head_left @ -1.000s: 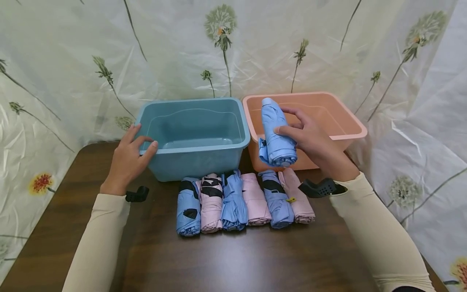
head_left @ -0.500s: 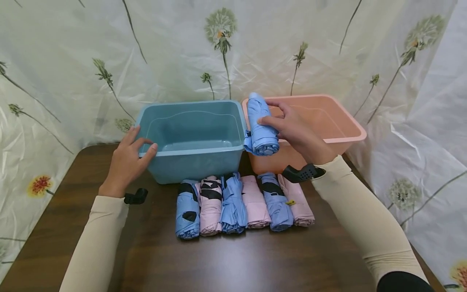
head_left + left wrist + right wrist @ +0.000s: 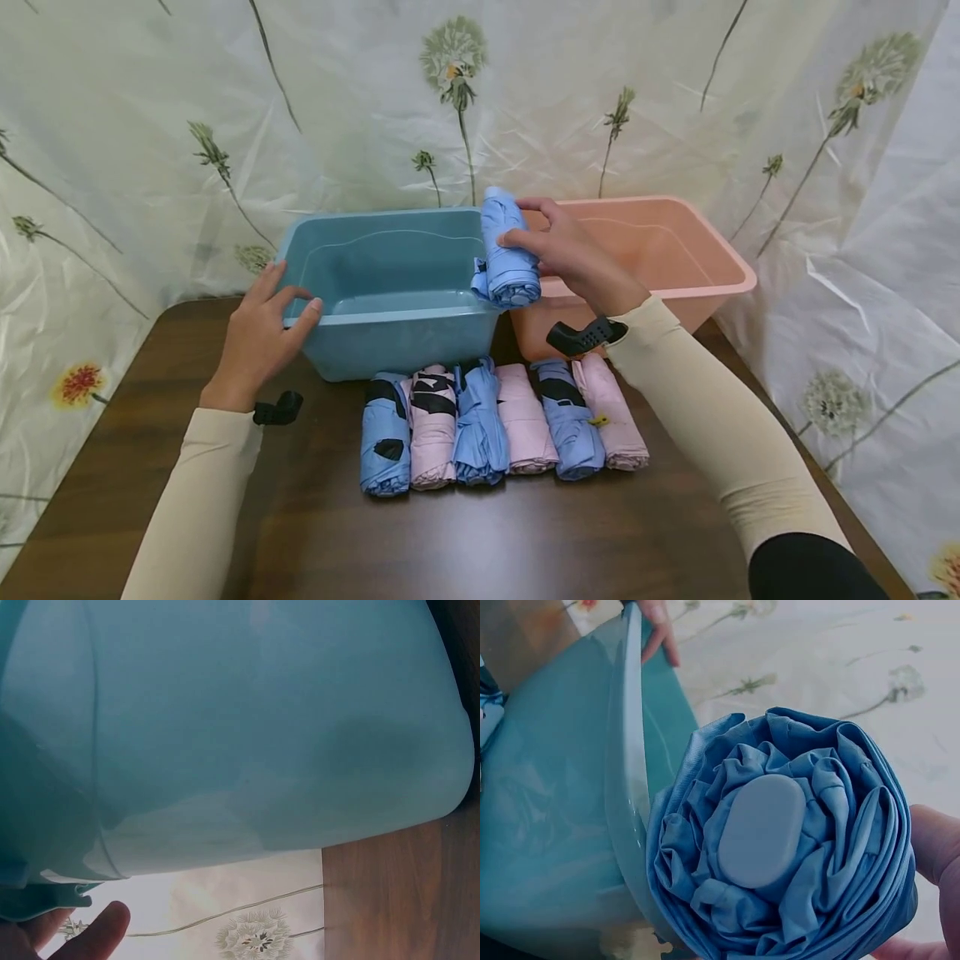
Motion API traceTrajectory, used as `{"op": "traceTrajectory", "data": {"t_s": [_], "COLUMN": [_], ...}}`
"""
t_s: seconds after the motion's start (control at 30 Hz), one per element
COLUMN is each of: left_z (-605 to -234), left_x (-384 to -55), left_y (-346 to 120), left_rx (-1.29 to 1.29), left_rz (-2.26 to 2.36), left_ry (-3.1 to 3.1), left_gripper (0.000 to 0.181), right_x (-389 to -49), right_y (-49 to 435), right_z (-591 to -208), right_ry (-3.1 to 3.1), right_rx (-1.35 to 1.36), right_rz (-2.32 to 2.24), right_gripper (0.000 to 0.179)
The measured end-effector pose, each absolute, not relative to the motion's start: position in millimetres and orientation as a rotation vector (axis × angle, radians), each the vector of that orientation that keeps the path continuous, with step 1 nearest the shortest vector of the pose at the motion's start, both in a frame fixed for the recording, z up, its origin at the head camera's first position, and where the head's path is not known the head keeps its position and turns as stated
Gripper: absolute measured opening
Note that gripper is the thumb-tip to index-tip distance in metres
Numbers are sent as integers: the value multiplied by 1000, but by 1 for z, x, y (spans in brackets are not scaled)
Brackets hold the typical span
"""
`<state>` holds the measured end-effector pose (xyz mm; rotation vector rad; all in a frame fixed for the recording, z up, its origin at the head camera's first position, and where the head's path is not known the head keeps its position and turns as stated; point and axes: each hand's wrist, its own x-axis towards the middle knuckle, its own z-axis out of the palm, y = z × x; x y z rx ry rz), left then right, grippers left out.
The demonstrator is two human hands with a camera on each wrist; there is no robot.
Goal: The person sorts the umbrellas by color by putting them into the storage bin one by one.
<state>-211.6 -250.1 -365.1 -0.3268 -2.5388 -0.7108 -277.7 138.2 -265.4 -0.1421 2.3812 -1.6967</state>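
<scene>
Right hand (image 3: 566,246) has hold of 1 rolled blue umbrella (image 3: 504,250), thumb on the near side and fingers round the far side. Umbrella is up at the right end of the teal bin (image 3: 390,318), next to the orange bin (image 3: 712,292), broad end toward the person, narrow end pointing away. Right wrist view shows that broad end face-on: crumpled fabric folds round 1 pale oval cap (image 3: 762,831). Small fabric flap (image 3: 480,281) sticks out at its left side. Left hand (image 3: 258,342) is at the near left corner of the teal bin, fingers spread and extended along the rim, thumb apart; it grips no umbrella. Left wrist view is mostly bin wall, so hard to say how firmly it presses. On the brown surface (image 3: 480,550), in front of the bins: 1 row of 6 rolled umbrellas (image 3: 480,433), side by side, blue and pink alternating from the left, 3 of each. Yellow tag (image 3: 599,421) sits between the 2 rightmost. Flower-print sheet (image 3: 337,108) behind everything.
</scene>
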Motion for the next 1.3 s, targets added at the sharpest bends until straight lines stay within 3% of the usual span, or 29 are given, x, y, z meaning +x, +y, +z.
{"op": "traceTrajectory", "data": {"t_s": [1.0,1.3], "left_z": [-369,-367], "left_x": [-214,-214], "left_y": [-251,-253], "left_rx": [-327,-333], "left_rz": [-711,-693], "left_ry": [-2559,-2539], "left_gripper": [45,46], "right_x": [-294,-290], "right_y": [107,112], "right_z": [-266,-268], "right_ry": [2551,2566], "right_rx": [-139,-212], "right_rz": [-1433,-1500], "right_gripper": [79,69]}}
